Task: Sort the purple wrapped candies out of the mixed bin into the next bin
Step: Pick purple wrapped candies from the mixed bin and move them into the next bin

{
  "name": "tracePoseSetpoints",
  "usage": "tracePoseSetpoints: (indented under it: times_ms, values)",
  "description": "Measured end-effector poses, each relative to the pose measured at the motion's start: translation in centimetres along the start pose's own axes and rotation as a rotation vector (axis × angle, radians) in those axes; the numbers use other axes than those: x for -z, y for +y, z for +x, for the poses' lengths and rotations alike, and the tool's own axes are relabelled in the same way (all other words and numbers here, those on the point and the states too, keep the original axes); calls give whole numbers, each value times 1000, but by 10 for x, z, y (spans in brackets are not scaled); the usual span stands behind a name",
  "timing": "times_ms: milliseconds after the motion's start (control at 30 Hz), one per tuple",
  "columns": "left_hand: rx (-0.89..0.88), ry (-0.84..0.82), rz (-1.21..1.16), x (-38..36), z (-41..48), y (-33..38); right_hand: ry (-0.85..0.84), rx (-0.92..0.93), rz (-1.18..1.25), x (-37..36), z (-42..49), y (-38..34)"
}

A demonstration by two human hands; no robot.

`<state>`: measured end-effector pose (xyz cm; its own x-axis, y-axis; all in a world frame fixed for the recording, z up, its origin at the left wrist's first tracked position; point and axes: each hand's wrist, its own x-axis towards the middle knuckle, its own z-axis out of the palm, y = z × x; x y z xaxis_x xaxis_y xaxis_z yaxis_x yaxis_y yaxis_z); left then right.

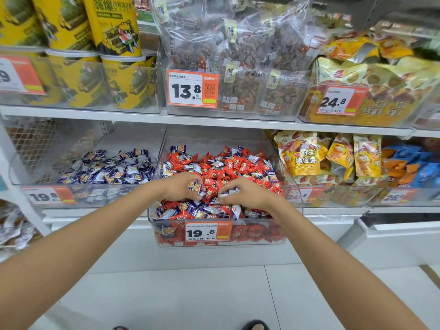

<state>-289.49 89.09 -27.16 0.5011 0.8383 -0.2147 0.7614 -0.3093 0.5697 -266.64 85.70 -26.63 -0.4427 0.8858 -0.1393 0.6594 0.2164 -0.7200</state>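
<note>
Both hands down in the mixed bin (289, 177). Left hand (181, 189): fingers (195, 196) curled narrow, pinching a small bunch of purple candies (194, 186), count unclear. Right hand (245, 194): fingers curled narrow onto white-purple wrappers at its tips; cannot tell if gripped or just touched. Two hands nearly touching, centre of bin, near half.

Mixed bin: one clear plastic tub, curved walls, tilted toward viewer, heaped with red candies (240, 166) and purple ones mixed in, too many to count. Wrappers crinkly, glossy, pillow-shaped with pinched ends. Orange-white price tag (208, 231) on the near wall, reads 19.8.

Next bin (33, 160), just left, touching the mixed one: same clear plastic, holds only purple-white candies, shallow layer, far part bare. Own tag, 19.8.

Right of mixed bin: yellow snack bags (300, 154), about four visible, then orange and blue packs.

Upper shelf (100, 113), white metal: yellow tubs (114, 25) stacked at left, about six; clear bags of brown dried fruit (238, 51) at centre, tag 13.8; yellow pouches at right, tag 24.8.

Store aisle, white shelving base, pale tiled floor (181, 298). Two dark shoe tips at the bottom edge. Both forearms bare.
</note>
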Motion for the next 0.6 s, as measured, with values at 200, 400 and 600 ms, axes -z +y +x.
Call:
tracePoseSetpoints:
  times_ms: [200,400,600]
  values:
    - [-89,79,-149,5,-12,9,197,20,99,16,-19,8]
    - [-106,-132,-85,-10,-10,21,419,12,152,19,-27,11]
    - [-21,-186,-20,-15,2,24,435,-14,264,23,-39,12]
